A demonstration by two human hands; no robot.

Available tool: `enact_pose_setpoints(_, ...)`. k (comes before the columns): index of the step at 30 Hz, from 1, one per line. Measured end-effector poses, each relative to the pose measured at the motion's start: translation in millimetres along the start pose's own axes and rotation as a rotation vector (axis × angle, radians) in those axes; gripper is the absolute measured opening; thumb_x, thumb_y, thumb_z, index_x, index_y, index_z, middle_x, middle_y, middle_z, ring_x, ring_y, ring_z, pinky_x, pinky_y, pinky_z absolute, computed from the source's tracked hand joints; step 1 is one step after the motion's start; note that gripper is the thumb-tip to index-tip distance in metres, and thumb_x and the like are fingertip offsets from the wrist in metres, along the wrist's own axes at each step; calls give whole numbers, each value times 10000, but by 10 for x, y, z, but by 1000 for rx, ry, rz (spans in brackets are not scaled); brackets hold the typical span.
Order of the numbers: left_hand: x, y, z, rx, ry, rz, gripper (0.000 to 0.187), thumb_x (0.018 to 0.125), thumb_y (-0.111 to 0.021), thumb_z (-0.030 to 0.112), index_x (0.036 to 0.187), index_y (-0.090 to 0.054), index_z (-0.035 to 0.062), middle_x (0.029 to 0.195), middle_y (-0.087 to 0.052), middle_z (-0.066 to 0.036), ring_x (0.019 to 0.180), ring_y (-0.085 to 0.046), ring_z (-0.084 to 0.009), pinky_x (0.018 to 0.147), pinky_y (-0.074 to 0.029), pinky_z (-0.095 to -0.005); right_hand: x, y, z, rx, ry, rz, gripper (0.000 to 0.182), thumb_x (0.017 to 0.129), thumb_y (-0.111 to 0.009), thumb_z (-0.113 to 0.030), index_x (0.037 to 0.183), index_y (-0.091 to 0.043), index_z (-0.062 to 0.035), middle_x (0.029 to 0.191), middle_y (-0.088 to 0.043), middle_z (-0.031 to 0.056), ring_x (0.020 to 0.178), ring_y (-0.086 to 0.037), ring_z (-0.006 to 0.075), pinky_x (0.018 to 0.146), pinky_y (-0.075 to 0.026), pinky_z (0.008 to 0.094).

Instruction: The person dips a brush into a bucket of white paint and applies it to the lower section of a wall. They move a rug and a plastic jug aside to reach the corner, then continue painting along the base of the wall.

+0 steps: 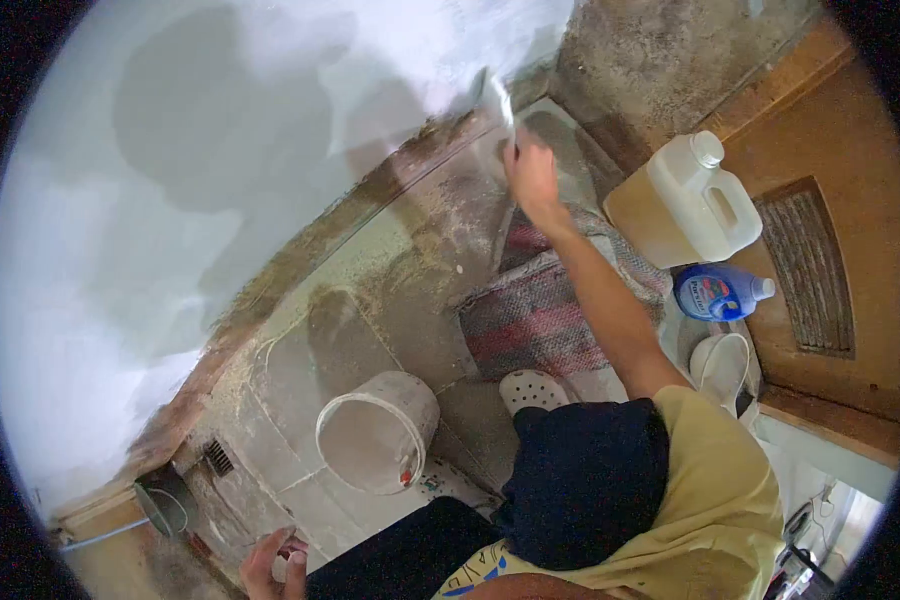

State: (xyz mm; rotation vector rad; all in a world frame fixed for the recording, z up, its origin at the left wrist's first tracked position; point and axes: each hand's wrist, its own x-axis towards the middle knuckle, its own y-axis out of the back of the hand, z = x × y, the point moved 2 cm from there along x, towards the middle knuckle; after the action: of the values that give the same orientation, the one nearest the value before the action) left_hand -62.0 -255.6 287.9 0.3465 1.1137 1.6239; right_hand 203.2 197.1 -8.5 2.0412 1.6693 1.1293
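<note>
My right hand [533, 178] is closed round the handle of a putty knife [498, 98]. Its pale blade meets the lower edge of the white wall [390, 60], close to the corner. At the lower left, my left hand [275, 566] has its fingers curled with thumb and fingertips near each other; a small dark patch shows between them, too small to name. A white bucket [430, 400] stands on the tiled floor between my hands, with a small red-orange spot near its rim. Beneath my right forearm lies a checked woven sack [530, 320].
At the right stand a white jug [670, 200] of yellowish liquid, a blue bottle [715, 293] and a white container [720, 365], beside a wooden panel [840, 170] with a vent. A dark pail [165, 505] sits lower left. My perforated shoe [532, 390] is by the sack.
</note>
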Motion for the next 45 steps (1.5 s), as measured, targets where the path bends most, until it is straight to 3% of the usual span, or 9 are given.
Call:
enact_pose_setpoints(4, -44, -107, -59, 34, 32, 59, 247, 836, -610, 137, 1039, -615, -3, 865, -624, -133, 791, -592, -215, 712, -460, -321, -746, 55, -350, 181, 107, -111, 276, 837, -571, -172, 1021, -603, 30, 966, -625, 234, 875, -610, 396, 752, -496, 434)
enact_pose_setpoints(6, -109, -165, -41, -33, 140, 182, 255, 783, -645, 83, 1028, -604, 23, 847, -610, -125, 800, -598, -215, 726, -473, -313, -868, 161, -543, 332, 109, -456, 342, 840, -595, -221, 1099, -597, 2, 978, -634, 205, 864, -628, 367, 750, -501, 407)
enact_pose_setpoints(10, -1, -355, 232, 337, -207, -135, 332, 699, -710, 146, 981, -598, 10, 826, -598, -106, 775, -586, -266, 694, -469, -360, -812, 593, -1407, 331, 398, -888, 329, 840, -621, -276, 1076, -622, -46, 958, -650, 170, 804, -652, 311, 705, -513, 352)
enact_pose_setpoints(20, -540, -836, 172, 26, -242, -288, 404, 779, -636, 259, 1086, -574, 4, 936, -598, -96, 867, -568, -250, 731, -440, -363, -1470, 765, -3335, -31, 1654, -1349, 217, 733, -635, -111, 935, -587, -49, 779, -626, 97, 641, -618, 273, 528, -495, 363)
enact_pose_setpoints(23, -657, -959, 200, 68, -393, -191, 283, 774, -518, 191, 942, -606, -20, 785, -546, -63, 751, -511, -184, 631, -376, -297, -2010, 633, -3543, -174, 1654, -1573, 168, 692, -633, -90, 839, -592, -18, 754, -614, 130, 648, -629, 277, 528, -511, 364)
enact_pose_setpoints(26, -629, -808, 260, 99, -464, -211, 374, 774, -537, 201, 1064, -577, -32, 914, -587, -105, 849, -551, -209, 682, -423, -319, -2541, 331, -3323, 10, 1561, -1643, 130, 681, -637, -94, 764, -612, 4, 722, -608, 158, 637, -635, 284, 546, -526, 359)
enact_pose_setpoints(31, -648, -784, 216, 20, -555, -260, 352, 765, -519, 169, 1033, -582, -49, 860, -573, -93, 813, -546, -203, 651, -418, -311, -3101, 13, -2987, -171, 1643, -1327, 240, 620, -700, -211, 666, -643, 18, 668, -599, 143, 594, -618, 255, 507, -516, 369)
enact_pose_setpoints(34, -676, -822, 194, 16, -595, -267, 357, 766, -515, 177, 1027, -581, -57, 852, -568, -93, 806, -544, -204, 651, -416, -311, -3262, -124, -2894, -229, 1713, -1396, 100, 661, -669, -176, 649, -685, -78, 636, -642, 106, 642, -648, 290, 512, -520, 431)
enact_pose_setpoints(45, -926, -847, 178, -63, -573, -112, 280, 786, -524, 146, 952, -625, -55, 875, -582, -137, 850, -519, -233, 742, -374, -342, -3486, -430, -2766, -242, 1808, -1495, 129, 689, -627, -184, 664, -682, -70, 674, -665, 124, 651, -665, 284, 522, -526, 422)
